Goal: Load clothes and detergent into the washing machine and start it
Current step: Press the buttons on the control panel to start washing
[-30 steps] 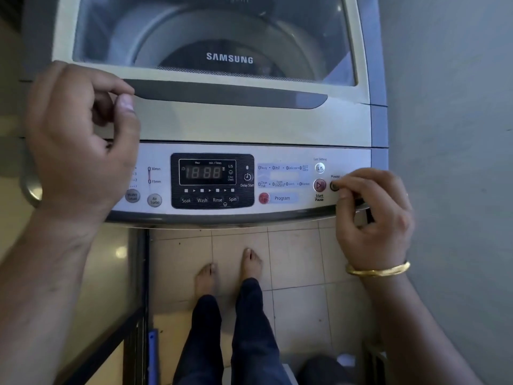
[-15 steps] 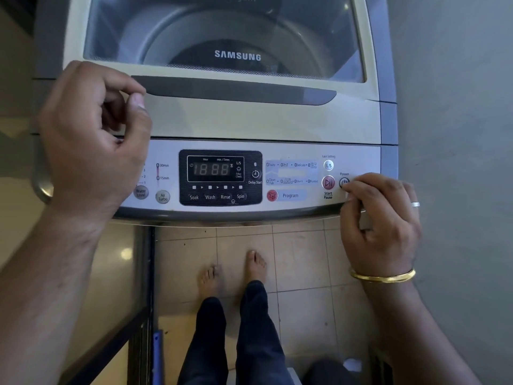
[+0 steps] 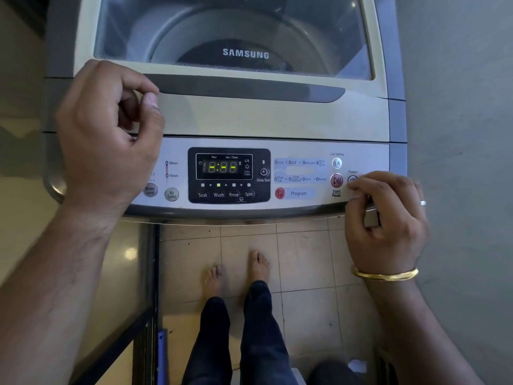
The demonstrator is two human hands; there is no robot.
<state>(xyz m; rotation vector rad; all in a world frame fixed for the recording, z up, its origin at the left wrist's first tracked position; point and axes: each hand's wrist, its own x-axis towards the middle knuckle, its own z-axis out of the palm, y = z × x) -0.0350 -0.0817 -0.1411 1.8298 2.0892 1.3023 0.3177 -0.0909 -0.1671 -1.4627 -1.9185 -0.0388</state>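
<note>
A grey top-loading washing machine (image 3: 272, 120) fills the upper view, its glass lid (image 3: 236, 34) down over the drum. The control panel (image 3: 302, 201) faces me, and its display (image 3: 223, 166) glows with green dashes and a green light above "Wash". My right hand (image 3: 385, 220) rests curled at the panel's right end, its fingertip on the power button (image 3: 352, 179) beside the red start/pause button (image 3: 336, 180). My left hand (image 3: 108, 140) hovers loosely curled over the panel's left end, holding nothing. No clothes or detergent are in sight.
A grey wall (image 3: 458, 134) runs close along the machine's right side. Below the panel are a tiled floor (image 3: 302, 262) and my bare feet (image 3: 236, 270). A dark metal frame with a glass pane (image 3: 138, 315) stands at lower left.
The display, which was dim, now shows green segments and a green light over "Wash". My right fingertip stays on the power button. The view has shifted slightly.
</note>
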